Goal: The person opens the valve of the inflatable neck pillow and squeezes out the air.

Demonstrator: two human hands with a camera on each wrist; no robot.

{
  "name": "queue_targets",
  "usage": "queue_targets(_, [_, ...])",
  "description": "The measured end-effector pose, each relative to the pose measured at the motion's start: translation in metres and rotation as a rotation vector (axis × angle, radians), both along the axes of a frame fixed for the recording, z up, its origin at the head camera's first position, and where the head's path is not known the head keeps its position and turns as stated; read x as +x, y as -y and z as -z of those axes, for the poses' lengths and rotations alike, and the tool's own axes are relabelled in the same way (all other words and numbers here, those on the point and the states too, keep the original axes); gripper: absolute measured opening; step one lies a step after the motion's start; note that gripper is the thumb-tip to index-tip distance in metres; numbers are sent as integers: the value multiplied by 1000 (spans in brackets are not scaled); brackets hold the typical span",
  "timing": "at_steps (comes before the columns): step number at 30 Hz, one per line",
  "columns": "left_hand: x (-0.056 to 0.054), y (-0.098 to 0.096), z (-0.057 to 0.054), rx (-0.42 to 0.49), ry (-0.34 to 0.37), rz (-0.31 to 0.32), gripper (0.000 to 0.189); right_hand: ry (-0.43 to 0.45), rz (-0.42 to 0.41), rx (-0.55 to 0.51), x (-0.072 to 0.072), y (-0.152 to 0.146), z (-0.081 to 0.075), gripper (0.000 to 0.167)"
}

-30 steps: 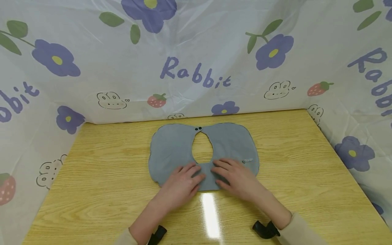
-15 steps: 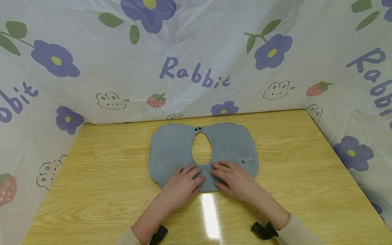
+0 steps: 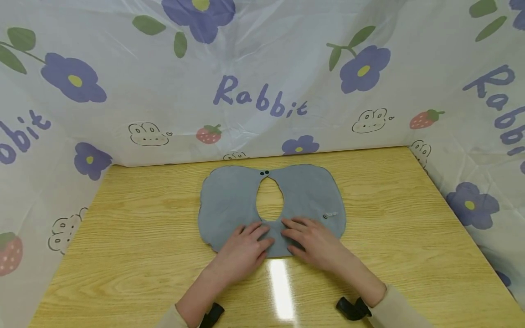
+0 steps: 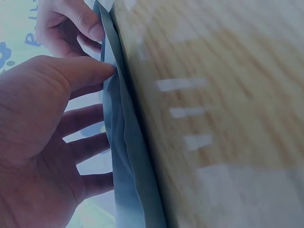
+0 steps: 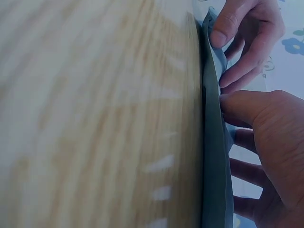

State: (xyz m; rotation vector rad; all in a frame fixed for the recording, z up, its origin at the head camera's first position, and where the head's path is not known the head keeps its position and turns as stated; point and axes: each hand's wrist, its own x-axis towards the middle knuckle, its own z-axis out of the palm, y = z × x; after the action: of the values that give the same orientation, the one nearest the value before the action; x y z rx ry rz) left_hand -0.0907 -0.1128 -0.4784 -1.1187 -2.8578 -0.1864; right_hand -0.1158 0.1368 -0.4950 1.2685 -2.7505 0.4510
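A flat grey-blue neck pillow (image 3: 234, 196), seemingly deflated, lies on the table with an oval hole in its middle. Two dark snap buttons (image 3: 264, 172) join its far edge, and a small valve (image 3: 326, 216) with a pale tag sits on its right half. My left hand (image 3: 244, 248) rests on the near band, left of centre, fingers spread and fingertips on the cloth. Opposite it, my right hand (image 3: 316, 241) touches the same band with spread fingers. Both wrist views show the thumbs and fingertips pressing the thin cloth (image 4: 124, 142) from above.
The wooden table (image 3: 135, 241) extends on both sides of the pillow. A white curtain (image 3: 262, 59) printed with flowers, rabbits and strawberries encloses the back and sides. Black straps or mounts (image 3: 352, 309) show at the wrists, below beige sleeves.
The right hand has drawn slightly toward the near edge, and the pillow's near edge has come a touch closer. The left hand stays almost in place.
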Motion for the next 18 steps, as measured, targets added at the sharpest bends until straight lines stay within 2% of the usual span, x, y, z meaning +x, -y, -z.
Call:
queue_targets(4, [-5, 1, -6, 22, 20, 5, 22, 10, -13, -37, -4, 0, -3, 35])
queue_targets(7, [-15, 4, -13, 61, 13, 6, 23, -6, -22, -55, -11, 0, -9, 32])
queue_targets(10, [-33, 7, -18, 115, -9, -9, 26, -41, -8, -56, -24, -1, -14, 33])
queue_targets(13, [-57, 12, -22, 144, -34, -58, 29, -81, 36, -44, -45, -3, -20, 36])
queue_targets(18, [-95, 21, -30, 86, -75, -191, 33, -107, 133, -16, -87, -6, -23, 39])
